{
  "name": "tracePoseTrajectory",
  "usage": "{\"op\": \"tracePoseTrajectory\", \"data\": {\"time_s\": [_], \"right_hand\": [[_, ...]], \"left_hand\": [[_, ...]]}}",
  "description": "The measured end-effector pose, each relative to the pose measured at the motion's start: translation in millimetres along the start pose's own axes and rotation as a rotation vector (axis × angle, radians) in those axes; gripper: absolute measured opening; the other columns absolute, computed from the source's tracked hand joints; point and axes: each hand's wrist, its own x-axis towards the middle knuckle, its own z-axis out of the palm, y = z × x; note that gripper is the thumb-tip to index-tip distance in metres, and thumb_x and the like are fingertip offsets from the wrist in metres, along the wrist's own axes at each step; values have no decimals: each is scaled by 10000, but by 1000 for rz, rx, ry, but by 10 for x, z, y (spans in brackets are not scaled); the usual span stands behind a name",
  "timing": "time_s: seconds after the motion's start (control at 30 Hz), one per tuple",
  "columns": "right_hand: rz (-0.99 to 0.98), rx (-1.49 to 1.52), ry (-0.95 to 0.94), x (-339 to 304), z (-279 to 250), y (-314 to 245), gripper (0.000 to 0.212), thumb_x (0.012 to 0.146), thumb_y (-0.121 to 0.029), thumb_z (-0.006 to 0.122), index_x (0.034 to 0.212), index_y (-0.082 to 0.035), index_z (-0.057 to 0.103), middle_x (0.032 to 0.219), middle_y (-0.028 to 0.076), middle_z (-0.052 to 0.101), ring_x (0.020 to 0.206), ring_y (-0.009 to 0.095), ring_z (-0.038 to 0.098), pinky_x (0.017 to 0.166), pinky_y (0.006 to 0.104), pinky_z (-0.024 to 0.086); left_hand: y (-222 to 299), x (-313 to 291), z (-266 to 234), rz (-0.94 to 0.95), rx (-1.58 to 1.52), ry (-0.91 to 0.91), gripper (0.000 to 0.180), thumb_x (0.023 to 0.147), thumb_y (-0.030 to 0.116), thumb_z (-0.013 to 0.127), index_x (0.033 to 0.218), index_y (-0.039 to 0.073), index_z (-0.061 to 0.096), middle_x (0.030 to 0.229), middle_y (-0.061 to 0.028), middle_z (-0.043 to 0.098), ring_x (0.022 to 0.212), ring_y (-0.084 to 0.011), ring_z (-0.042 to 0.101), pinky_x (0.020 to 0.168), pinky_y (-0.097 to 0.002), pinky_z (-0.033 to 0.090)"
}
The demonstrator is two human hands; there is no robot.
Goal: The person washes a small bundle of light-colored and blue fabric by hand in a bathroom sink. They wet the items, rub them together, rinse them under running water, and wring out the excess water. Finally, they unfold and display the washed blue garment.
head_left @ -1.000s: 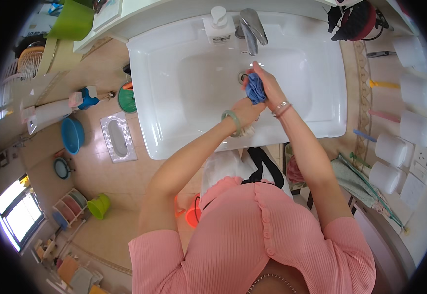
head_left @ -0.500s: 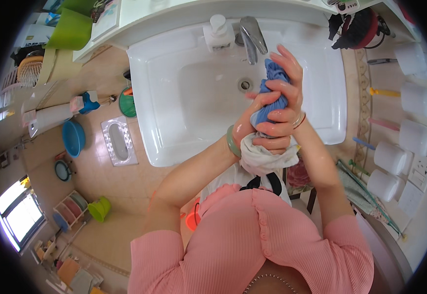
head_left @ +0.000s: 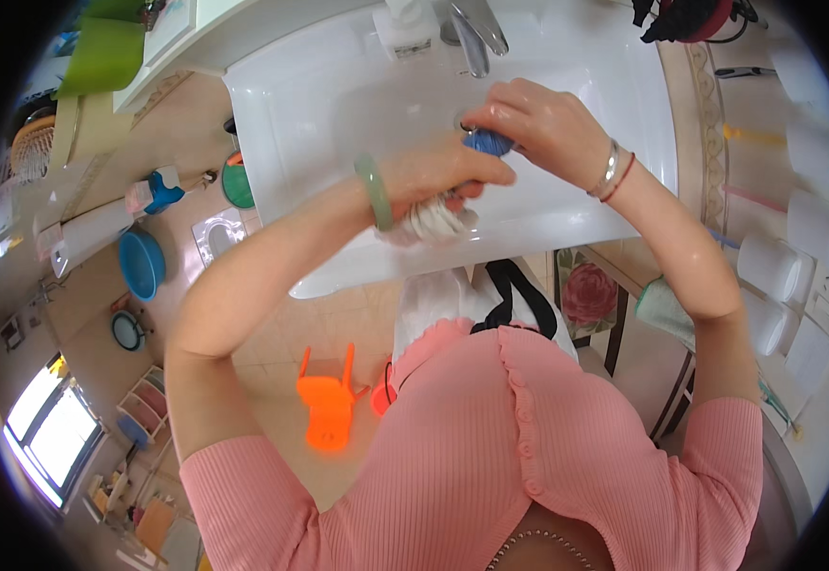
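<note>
Over the white sink point(head_left: 315, 133) I hold a wet-looking, bunched blue and white cloth point(head_left: 488, 142) between both hands. My left hand point(head_left: 448, 171), with a green bangle at its wrist, is closed round the cloth, and the white part hangs out below its fingers. Just beyond and to the right, my right hand point(head_left: 543, 124) is closed on the blue part, its knuckles bent over the top. Most of the cloth is hidden inside the fingers. Silver and red bands circle the right wrist.
A chrome faucet point(head_left: 476, 38) and a white pump bottle point(head_left: 405, 33) stand at the sink's back edge. White cups point(head_left: 771, 262) line the right wall. An orange child's chair point(head_left: 327, 404) is on the floor, and a blue basin point(head_left: 141, 265) is at far left.
My hands have gone from stacked together upright to side by side, elbows spread wide, with the cloth twisted tighter between them. My view has shifted, and the orange chair shows fully.
</note>
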Motion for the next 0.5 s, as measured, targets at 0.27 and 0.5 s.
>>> {"op": "tracePoseTrajectory", "data": {"time_s": [0.27,0.5], "right_hand": [[444,204,-63,-70,446,-57,169,753,-82,622,897,-83,534,768,116,621,687,338,597,594,425,475],[649,492,19,47,590,-151,187,734,-156,644,814,-3,570,782,188,628,734,392,591,671,419,481]], "left_hand": [[71,146,-103,-46,1013,346,138,716,218,600,722,80,592,619,-81,596,565,-235,580,560,-346,455],[-67,375,-460,447,1545,458,87,733,195,614,752,112,633,656,-88,638,631,-293,620,567,-396,484]]}}
